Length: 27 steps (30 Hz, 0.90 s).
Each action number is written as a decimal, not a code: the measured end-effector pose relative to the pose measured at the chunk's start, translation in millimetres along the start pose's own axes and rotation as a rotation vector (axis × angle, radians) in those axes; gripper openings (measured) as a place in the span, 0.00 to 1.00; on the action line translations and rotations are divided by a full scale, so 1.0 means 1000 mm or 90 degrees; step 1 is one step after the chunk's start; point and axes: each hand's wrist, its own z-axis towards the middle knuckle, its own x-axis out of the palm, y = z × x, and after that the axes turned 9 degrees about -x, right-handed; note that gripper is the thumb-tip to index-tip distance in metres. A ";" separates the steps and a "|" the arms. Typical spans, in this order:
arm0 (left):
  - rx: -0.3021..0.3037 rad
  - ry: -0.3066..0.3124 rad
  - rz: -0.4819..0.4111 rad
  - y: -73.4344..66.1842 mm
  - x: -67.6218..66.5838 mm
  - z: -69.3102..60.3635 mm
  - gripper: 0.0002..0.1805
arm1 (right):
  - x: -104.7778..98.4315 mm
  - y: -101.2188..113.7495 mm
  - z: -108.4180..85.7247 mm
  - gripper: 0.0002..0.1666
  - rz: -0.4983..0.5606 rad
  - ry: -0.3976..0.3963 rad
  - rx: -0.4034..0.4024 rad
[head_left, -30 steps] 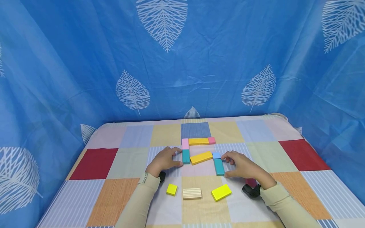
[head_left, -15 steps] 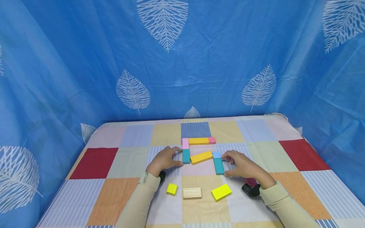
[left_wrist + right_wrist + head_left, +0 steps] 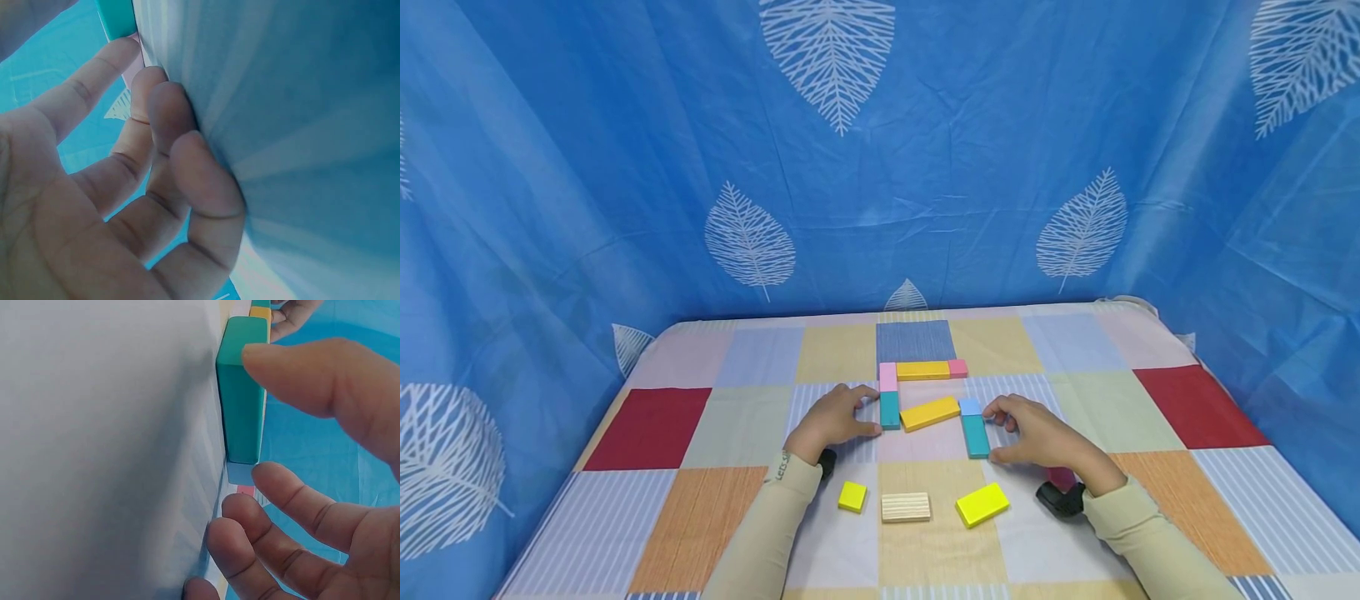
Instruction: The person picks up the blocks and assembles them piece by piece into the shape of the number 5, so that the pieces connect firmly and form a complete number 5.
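In the head view my left hand [image 3: 833, 423] rests on the cloth beside a teal block [image 3: 889, 411], thumb and index finger by its left side; a pink block [image 3: 888, 377] adjoins its far end. My right hand [image 3: 1037, 432] is right of another teal block [image 3: 976, 437]. Seen from the right wrist, the thumb touches this teal block [image 3: 244, 406] near its end, and the index fingertip is at the light blue block [image 3: 241, 473]. A tilted orange-yellow block [image 3: 930, 414] spans between the teal block and the light blue block. Neither hand's fingers close round a block.
Beyond, an orange-yellow block [image 3: 922, 371] lies between the pink block and a deeper pink block [image 3: 957, 368]. Nearer stand a small yellow block [image 3: 852, 497], a striped wooden block [image 3: 906, 508] and a larger yellow block [image 3: 982, 505]. A red block [image 3: 1061, 478] is partly behind the right wrist.
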 end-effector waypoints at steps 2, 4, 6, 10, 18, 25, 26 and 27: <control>0.000 0.000 0.000 0.000 0.000 0.000 0.35 | -0.001 -0.001 0.000 0.30 0.008 0.003 -0.001; 0.000 0.000 0.000 0.000 0.000 0.000 0.35 | -0.001 -0.001 0.000 0.30 0.018 0.006 -0.005; -0.002 0.000 -0.001 0.000 0.000 0.000 0.35 | -0.002 -0.001 0.000 0.29 0.031 0.011 -0.011; -0.007 -0.002 0.000 -0.001 0.001 0.000 0.35 | -0.003 -0.003 0.000 0.26 0.046 0.019 -0.033; -0.005 -0.004 0.000 -0.001 0.001 0.000 0.35 | -0.004 -0.007 0.000 0.17 0.086 0.009 -0.098; 0.000 -0.005 0.001 0.000 0.001 0.000 0.35 | -0.003 -0.009 0.000 0.10 0.138 0.036 -0.153; -0.001 -0.005 0.001 0.000 0.001 0.000 0.35 | -0.003 -0.010 0.000 0.10 0.148 0.047 -0.158; -0.002 -0.004 0.000 0.000 0.001 0.000 0.35 | -0.003 -0.010 0.000 0.09 0.160 0.060 -0.164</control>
